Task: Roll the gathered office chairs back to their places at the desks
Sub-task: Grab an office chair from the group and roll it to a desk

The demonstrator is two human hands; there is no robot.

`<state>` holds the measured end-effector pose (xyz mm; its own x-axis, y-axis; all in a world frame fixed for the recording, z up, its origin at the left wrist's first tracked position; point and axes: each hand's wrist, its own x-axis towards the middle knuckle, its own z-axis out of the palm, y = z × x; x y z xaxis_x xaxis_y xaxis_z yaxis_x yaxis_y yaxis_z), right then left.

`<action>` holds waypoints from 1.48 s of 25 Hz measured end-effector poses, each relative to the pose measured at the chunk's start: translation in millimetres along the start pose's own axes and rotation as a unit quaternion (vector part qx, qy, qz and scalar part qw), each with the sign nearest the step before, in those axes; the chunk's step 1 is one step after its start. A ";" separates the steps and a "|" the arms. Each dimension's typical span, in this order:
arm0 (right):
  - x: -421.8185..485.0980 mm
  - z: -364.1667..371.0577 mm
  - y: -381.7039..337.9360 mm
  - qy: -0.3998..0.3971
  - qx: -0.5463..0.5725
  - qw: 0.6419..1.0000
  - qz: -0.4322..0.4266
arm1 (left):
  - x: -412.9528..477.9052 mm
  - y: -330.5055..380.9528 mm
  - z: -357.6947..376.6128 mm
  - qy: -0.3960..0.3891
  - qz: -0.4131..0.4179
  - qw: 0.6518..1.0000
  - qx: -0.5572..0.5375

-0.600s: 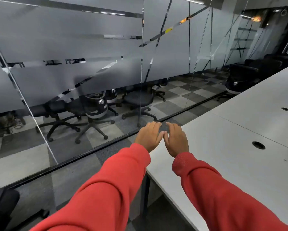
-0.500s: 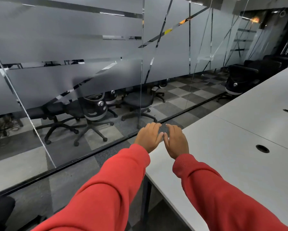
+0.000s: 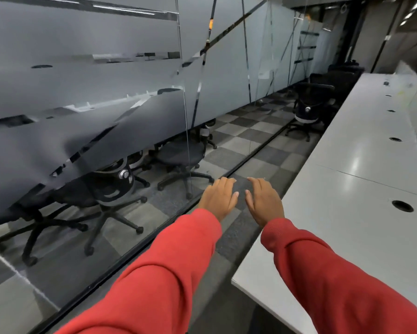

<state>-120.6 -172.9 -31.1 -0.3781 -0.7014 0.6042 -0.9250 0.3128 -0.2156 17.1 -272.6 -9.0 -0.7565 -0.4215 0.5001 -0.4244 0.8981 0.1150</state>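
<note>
Ahead of both hands and well beyond them, the office chairs (image 3: 308,109) stand bunched at the far end of the aisle, close against the edge of the long white worktop (image 3: 347,213). None is within reach. The left hand (image 3: 218,197) and the right hand (image 3: 265,203) are held out palm down over the floor (image 3: 234,237), fingers loosely straight, holding nothing. Half a second ago they sat side by side with the thumbs touching, near the worktop's corner. Now a clear gap has opened between them, and the view has swung to look down the aisle. I take that as the walk toward the gathered chairs beginning, with no chair yet taken hold of, so the rolling itself is still to come.

To the right of the right hand the worktop runs away, glossy and bare where it shows, broken by seams and a row of round cable holes (image 3: 402,205). To the left of the left hand a frosted glass wall (image 3: 106,92) follows the aisle on a black floor track. Behind it more chairs (image 3: 111,186) sit round a dark table in a separate room. The carpet is a grey check, and red sleeves cover both arms.
</note>
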 end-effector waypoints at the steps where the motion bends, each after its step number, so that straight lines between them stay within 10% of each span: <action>1: 10.4 6.1 -4.6 0.002 0.000 1.000 0.006 | 6.6 -13.5 0.1 0.004 0.008 1.000 -0.006; 37: 485.4 301.2 163.7 -0.006 -0.154 0.971 0.185 | 567.3 -310.9 262.4 -0.094 0.198 0.973 -0.065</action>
<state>-466.9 -655.1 -4.2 -0.6843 -0.5111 0.5200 -0.6715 0.7197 -0.1762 -410.7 -823.8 13.7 -0.9308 -0.0432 0.3631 -0.0234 0.9980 0.0587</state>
